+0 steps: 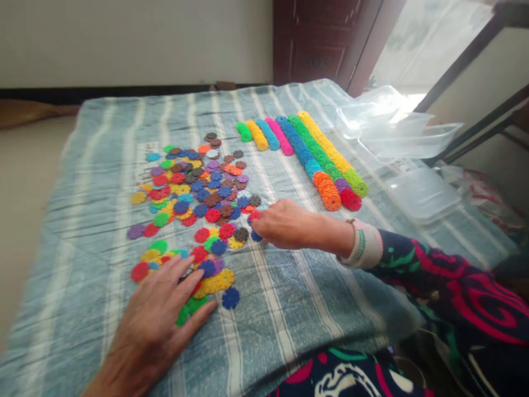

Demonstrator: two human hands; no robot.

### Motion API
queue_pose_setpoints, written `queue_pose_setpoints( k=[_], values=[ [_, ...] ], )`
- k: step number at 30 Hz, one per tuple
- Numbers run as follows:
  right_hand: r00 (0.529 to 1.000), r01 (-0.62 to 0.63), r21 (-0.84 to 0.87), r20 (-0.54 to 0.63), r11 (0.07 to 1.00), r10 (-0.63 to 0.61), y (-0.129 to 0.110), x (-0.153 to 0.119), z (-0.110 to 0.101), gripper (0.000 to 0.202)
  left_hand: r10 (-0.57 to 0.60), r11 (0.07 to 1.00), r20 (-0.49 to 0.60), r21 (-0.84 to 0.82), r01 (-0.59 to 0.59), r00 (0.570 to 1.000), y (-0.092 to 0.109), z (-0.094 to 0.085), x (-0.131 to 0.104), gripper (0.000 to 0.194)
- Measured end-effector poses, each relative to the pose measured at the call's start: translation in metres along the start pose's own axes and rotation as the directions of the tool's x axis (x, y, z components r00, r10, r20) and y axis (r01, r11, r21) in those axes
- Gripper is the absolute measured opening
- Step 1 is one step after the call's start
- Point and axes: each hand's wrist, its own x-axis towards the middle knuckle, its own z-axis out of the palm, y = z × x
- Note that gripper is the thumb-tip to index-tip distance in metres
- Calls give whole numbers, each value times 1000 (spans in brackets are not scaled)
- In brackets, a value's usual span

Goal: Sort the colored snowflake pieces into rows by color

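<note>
Head view: how is the left hand (155, 306) placed?
"Spread over loose discs (212, 215) on cloth (270, 314)."
"And the right hand (281, 225)?"
"Curled at their right edge; whether one is held cannot be told."

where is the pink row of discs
In the head view, the pink row lies beyond the right hand, between the short light-blue row at left and the long blue row at right.
</note>
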Motion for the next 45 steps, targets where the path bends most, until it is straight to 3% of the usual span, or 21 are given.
queue_pose_setpoints(
  k=[6,17,22,27,31,39,45],
  values=[
    [993,-43,101,-105,994,54,-9,17,14,7,-106,989,-15,99,107,994,4,-8,-16,42],
    [980,26,171,-200,985,9,-5,25,32,9,-162,973,-54,155,169,985,4,-7,-7,31],
    [982,60,183,-187,981,-25,3,15,27,9,-113,989,-101,86,122,988,0,-1,-2,32],
    [975,160,72,-165,985,-146,11,3,27,19,-14,998,-92,-65,8,996,7,18,12,51],
    [982,163,6,-93,987,-162,10,-5,23,25,73,991,-54,-106,-79,996,19,28,23,43],
    [984,156,28,-95,987,-152,9,-8,20,29,9,999,-31,42,-8,999,4,30,39,28],
    [982,169,61,-100,984,-162,10,-2,23,27,-70,997,-48,17,71,996,-1,26,39,29]
  ],
)
